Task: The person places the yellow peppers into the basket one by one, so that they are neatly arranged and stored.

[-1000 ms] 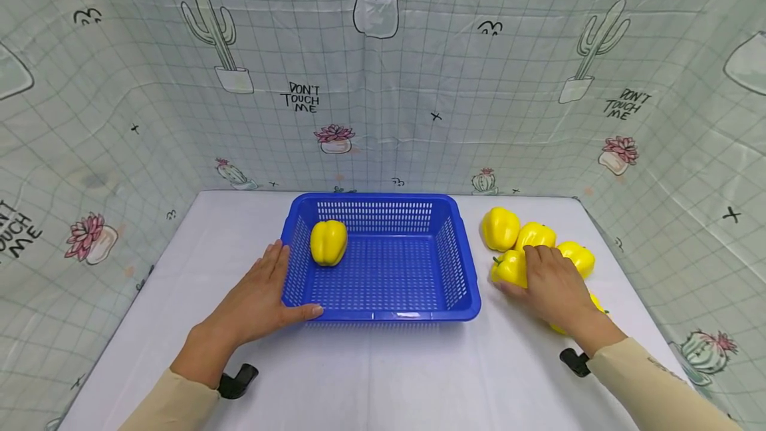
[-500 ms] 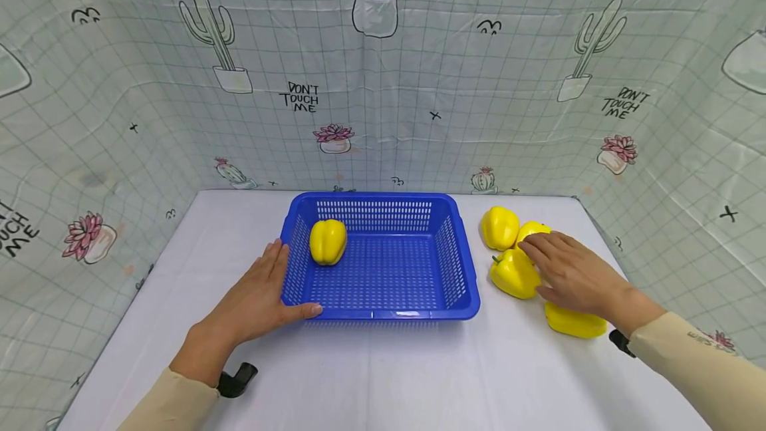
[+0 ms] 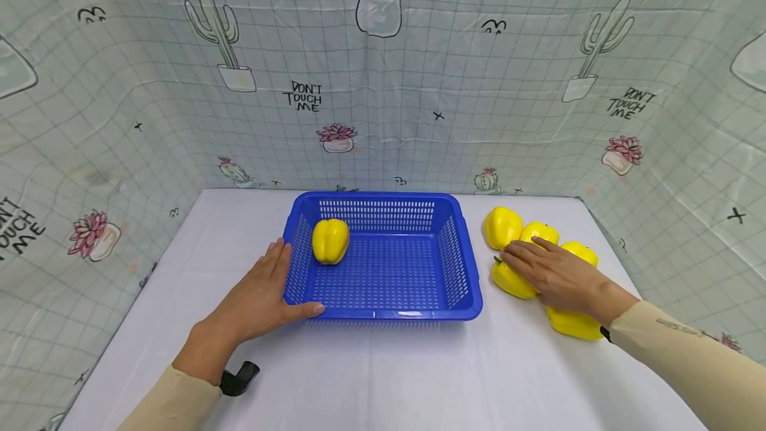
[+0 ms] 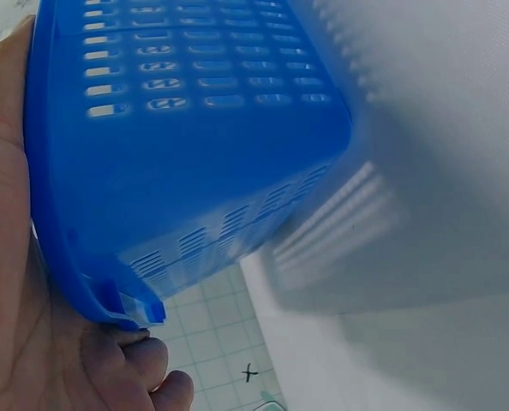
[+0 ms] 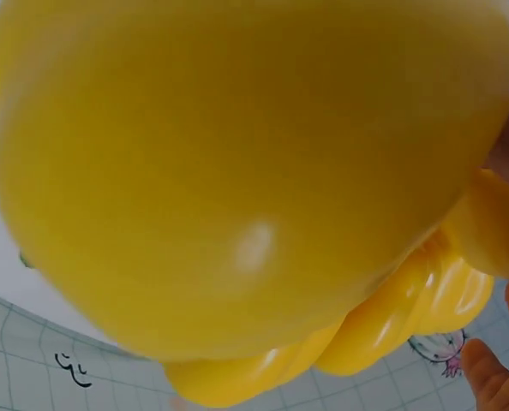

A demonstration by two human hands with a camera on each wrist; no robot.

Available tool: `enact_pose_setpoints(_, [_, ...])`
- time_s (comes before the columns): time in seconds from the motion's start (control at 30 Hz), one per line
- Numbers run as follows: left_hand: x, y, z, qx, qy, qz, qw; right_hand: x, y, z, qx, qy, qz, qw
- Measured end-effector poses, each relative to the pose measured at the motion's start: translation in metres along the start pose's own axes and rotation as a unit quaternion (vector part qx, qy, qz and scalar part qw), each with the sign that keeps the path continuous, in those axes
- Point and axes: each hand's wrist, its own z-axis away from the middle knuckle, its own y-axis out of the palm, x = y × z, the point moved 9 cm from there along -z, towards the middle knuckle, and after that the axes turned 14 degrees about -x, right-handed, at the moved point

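My left hand [image 3: 254,298] lies against the near-left corner of a blue plastic basket [image 3: 374,315], fingers along its side and thumb on the front rim. In the left wrist view, the hand [image 4: 66,342] touches the basket wall [image 4: 177,163]. One yellow bell pepper [image 3: 330,242] is inside the basket at left. My right hand [image 3: 556,275] reaches over a yellow bell pepper with a green stem [image 3: 512,280], fingers extended; the contact is hidden. In the right wrist view, a large near pepper [image 5: 237,171] hides most of the hand [image 5: 499,368].
More yellow bell peppers surround the right hand: one at back left [image 3: 503,227], one behind [image 3: 540,233], one at right [image 3: 582,253], one under the wrist [image 3: 574,324]. A white cloth covers the table [image 3: 383,378]. A printed grid curtain [image 3: 395,85] encloses the back and sides.
My right hand lifted off the stemmed pepper and swung to the right with fingers loosened, then shifted slightly left back over it. The left hand and basket have stayed in place.
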Motion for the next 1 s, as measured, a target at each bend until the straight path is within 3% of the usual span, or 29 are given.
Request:
enact_pose_setpoints(0.53, [0.000, 0.000, 0.000, 0.001, -0.001, 0.004, 1.0000, 0.003, 0.023, -0.013, 0.025, 0.035, -0.004, 0.9991])
enact_pose_setpoints(0.77, [0.001, 0.000, 0.001, 0.000, 0.002, 0.007, 1.0000, 0.005, 0.024, -0.017, -0.002, 0.014, 0.027, 0.9995])
enact_pose_setpoints(1.0, [0.003, 0.002, 0.000, -0.003, 0.004, 0.003, 1.0000, 0.002, 0.015, -0.022, -0.051, 0.041, 0.019, 0.9977])
